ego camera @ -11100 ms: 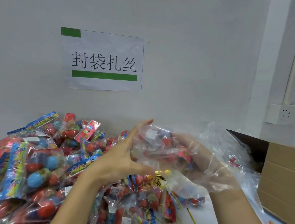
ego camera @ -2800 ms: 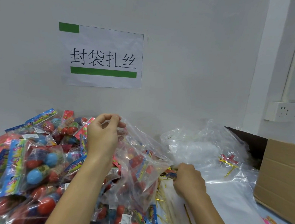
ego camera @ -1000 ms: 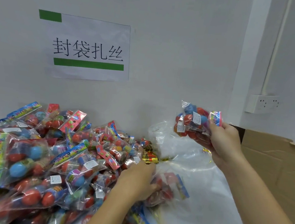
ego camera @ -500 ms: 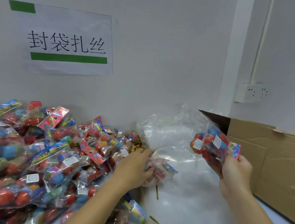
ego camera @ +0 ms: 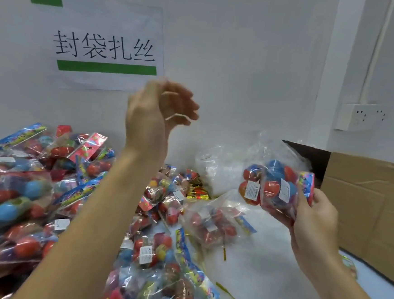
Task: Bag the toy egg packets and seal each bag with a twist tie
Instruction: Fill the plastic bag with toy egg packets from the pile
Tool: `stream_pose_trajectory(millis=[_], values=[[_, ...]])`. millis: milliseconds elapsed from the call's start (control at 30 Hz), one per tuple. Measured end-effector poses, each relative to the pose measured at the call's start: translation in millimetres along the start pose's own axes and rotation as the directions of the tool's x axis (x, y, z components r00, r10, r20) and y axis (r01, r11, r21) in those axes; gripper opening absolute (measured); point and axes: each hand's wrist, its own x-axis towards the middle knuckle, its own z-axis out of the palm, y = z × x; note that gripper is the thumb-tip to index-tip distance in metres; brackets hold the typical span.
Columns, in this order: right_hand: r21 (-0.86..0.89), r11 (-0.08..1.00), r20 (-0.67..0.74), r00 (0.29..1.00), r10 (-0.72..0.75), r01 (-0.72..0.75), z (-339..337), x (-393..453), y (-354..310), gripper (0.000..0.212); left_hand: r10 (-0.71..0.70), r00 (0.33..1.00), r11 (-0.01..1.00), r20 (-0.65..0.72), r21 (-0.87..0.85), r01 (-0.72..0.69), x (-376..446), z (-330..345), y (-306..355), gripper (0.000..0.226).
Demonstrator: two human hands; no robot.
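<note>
Room: white wall behind the bench (ego camera: 263,284), paper sign (ego camera: 100,45) taped up, wall socket (ego camera: 363,116) at right.
Bench: heap of toy egg packets (ego camera: 30,190) covers the left half; white surface shows at centre right.
Right hand (ego camera: 314,227): fingers (ego camera: 305,200) curled round a bagged bundle of egg packets (ego camera: 273,188), held up just in front of the cardboard box (ego camera: 370,210).
Left hand (ego camera: 161,113): raised in front of the wall, blurred; a thin pale strand (ego camera: 177,117) lies by the fingers, cannot tell whether it is pinched or what it is.
Done: one filled bag (ego camera: 216,221) lies on the bench between heap and held bundle; whether either bag is tied cannot be told.
Left: most packets look unbagged; likely many bags to go.
Supplies: clear bag stack (ego camera: 223,165) at the wall, gold twist ties (ego camera: 197,193) beside it, loose ties (ego camera: 231,298) on the bench.
Edges: box wall is near the right hand, heap crowds the left arm.
Open room: bare bench strip between heap and box, plus air above the heap.
</note>
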Motion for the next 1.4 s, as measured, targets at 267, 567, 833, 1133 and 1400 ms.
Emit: stream_pose_trajectory(millis=[267,567,833,1133,1400], values=[[-0.303,0.951,0.903,0.335,0.270,0.052,67.9,-77.8,1.9,0.014,0.134,0.991,0.978,0.000,0.162,-0.132,-11.9,-14.3,25.1,0.038],[-0.378,0.823,0.881,-0.110,0.461,0.424,120.5,-115.8,29.0,0.010,-0.018,1.000,0.970,-0.004,0.242,0.019,-5.6,-34.1,-6.7,0.039],[-0.353,0.694,0.878,-0.034,0.477,0.627,123.1,-125.5,41.5,0.037,-0.031,0.999,0.966,0.026,0.256,0.023,-4.4,-28.0,-12.9,0.039],[-0.512,0.706,0.857,0.348,0.380,0.490,104.2,-81.2,33.0,0.052,-0.188,0.920,0.793,0.343,0.606,-0.064,-13.3,-24.7,-7.8,0.026],[-0.599,0.737,0.537,0.840,0.079,0.313,87.8,-44.7,41.1,0.037,-0.513,0.780,0.468,0.359,0.878,-0.096,-36.1,-62.9,-15.2,0.022]])
